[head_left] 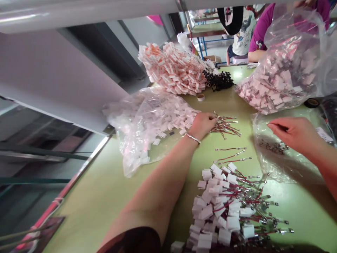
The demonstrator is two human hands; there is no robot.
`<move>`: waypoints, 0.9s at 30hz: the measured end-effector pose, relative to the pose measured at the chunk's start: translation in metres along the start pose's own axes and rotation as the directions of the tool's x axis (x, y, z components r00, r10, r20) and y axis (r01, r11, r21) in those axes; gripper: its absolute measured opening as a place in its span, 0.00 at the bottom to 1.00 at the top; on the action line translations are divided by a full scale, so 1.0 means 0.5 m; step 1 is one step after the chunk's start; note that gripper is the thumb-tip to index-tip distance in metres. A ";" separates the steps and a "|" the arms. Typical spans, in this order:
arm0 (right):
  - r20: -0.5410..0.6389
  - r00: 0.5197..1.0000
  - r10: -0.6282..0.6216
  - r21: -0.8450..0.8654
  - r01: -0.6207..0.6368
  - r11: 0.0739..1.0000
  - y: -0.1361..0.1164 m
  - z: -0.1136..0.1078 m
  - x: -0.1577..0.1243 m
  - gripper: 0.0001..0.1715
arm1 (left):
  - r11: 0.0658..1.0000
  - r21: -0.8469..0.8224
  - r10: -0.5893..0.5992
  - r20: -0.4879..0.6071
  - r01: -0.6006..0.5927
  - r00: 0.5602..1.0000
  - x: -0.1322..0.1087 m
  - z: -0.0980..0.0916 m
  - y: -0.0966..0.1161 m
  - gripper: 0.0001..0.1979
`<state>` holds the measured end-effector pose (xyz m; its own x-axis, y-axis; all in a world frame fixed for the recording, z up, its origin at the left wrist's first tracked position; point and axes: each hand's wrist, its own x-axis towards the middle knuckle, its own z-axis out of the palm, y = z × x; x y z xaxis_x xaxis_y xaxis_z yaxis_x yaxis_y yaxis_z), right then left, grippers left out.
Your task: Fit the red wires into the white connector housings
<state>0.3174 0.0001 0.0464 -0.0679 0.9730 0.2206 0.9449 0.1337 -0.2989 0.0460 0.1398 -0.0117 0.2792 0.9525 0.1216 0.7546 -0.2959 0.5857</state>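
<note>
My left hand (204, 124), with a bracelet on its wrist, is at the left edge of a loose pile of short red wires with metal terminals (226, 128). Its fingers are pinched together on the wires there. My right hand (292, 131) hovers over a clear plastic bag (265, 165) with small metal terminals (273, 146) on it. Its fingers are curled and the thumb meets the forefinger; anything between them is too small to make out. Three single red wires (231, 154) lie between the pile and a heap of white connector housings (218, 203) fitted with red wires.
An open clear bag of white housings (158, 119) lies left of my left hand. Behind are a pinkish-white heap (173, 68), black-tipped parts (219, 80), a tape roll (200, 97) and a full bag (279, 84). People sit across the table. A grey bar (92, 12) crosses overhead.
</note>
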 end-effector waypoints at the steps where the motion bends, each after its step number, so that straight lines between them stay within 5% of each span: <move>1: -0.016 1.000 0.016 -0.025 -0.016 1.000 0.009 -0.007 0.003 0.13 | 1.000 -0.019 0.017 -0.031 -0.018 0.999 0.000 -0.004 0.002 0.10; 4: -0.018 0.996 0.092 -0.059 -0.093 0.994 0.035 -0.028 0.010 0.13 | 0.990 -0.069 0.104 -0.193 -0.119 0.976 -0.004 -0.014 0.020 0.09; 7: 0.146 0.982 0.122 -0.153 -0.100 0.983 0.058 -0.037 0.015 0.12 | 0.946 -0.216 0.162 -0.337 -0.244 0.927 -0.013 -0.018 0.052 0.06; 10: 0.415 0.908 0.060 -0.214 0.033 0.976 0.065 -0.021 0.016 0.10 | 0.848 -0.473 0.132 -0.250 -0.240 0.959 -0.025 -0.019 0.082 0.04; 12: 0.495 0.869 0.002 -0.161 0.089 0.983 0.057 0.005 0.013 0.10 | 0.786 -0.596 0.090 -0.154 -0.165 0.984 -0.031 -0.021 0.092 0.04; 16: 0.386 0.923 0.001 -0.186 0.077 0.980 0.026 0.063 0.004 0.13 | 0.756 -0.650 0.051 -0.062 -0.079 0.997 -0.033 -0.032 0.090 0.07; 22: 0.312 0.950 0.025 -0.212 0.044 0.976 0.024 0.085 0.002 0.12 | 0.885 -0.447 0.094 -0.109 -0.133 0.990 -0.037 -0.072 0.086 0.11; 27: 0.053 0.995 0.081 -0.014 -0.080 0.997 0.011 0.056 0.000 0.13 | 0.874 -0.475 0.223 0.196 -0.106 0.955 -0.066 -0.045 0.115 0.11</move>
<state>0.3136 0.0059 0.0187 -0.0082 0.9892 0.1465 0.9516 0.0527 -0.3027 0.0667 0.0929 0.0361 0.5512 0.8296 0.0892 0.3478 -0.3256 0.8792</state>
